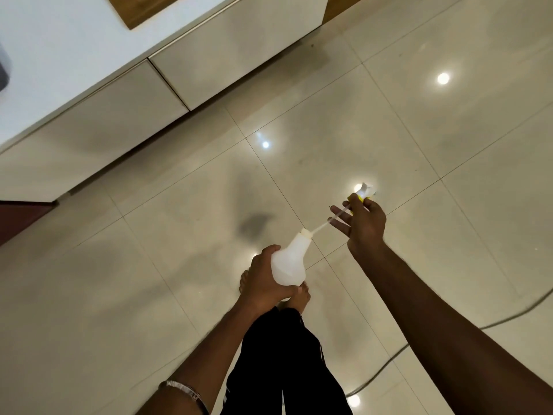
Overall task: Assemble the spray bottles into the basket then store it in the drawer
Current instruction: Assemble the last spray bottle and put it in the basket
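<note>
Resting within left fingers (294,292): bottle (287,265)

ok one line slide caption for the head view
Left hand holds white bottle; right hand feeds sprayer head's tube into its neck.

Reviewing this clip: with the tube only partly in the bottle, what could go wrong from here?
1. The thin dip tube enters the bottle at a slant; pushed down, it may kink.
2. The right hand pinches the sprayer head with few fingers; it may slip.
3. The cable behind could trip the person.
</note>
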Available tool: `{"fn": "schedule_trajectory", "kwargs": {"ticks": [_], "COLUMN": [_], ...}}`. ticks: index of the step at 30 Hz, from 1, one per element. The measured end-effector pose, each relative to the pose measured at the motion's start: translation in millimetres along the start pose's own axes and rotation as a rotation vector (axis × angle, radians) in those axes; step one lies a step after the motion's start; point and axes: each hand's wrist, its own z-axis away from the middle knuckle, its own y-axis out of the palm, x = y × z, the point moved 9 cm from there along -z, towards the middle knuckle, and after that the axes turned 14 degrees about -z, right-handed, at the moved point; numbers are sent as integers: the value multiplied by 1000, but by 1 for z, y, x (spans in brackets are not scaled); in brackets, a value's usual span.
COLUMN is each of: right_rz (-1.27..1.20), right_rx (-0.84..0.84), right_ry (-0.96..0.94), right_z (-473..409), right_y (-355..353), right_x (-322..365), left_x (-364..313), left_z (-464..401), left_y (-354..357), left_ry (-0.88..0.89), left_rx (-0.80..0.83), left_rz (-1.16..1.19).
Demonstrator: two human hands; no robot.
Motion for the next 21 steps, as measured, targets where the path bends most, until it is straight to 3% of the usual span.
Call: {"fn": "schedule_trajectory", "kwargs": {"ticks": [10,21], "right_rz": [234,199], "right_rx": [234,384], "right_ry": [108,187], "right_z": [32,49], "right_y": [16,22], "right_x": [-52,-70], "left_x": [-6,8], "left_z": [2,9], "left_y": [-5,-2], "left_ry": [38,6], "left_rx": [5,158], "left_rz": [51,220]}}
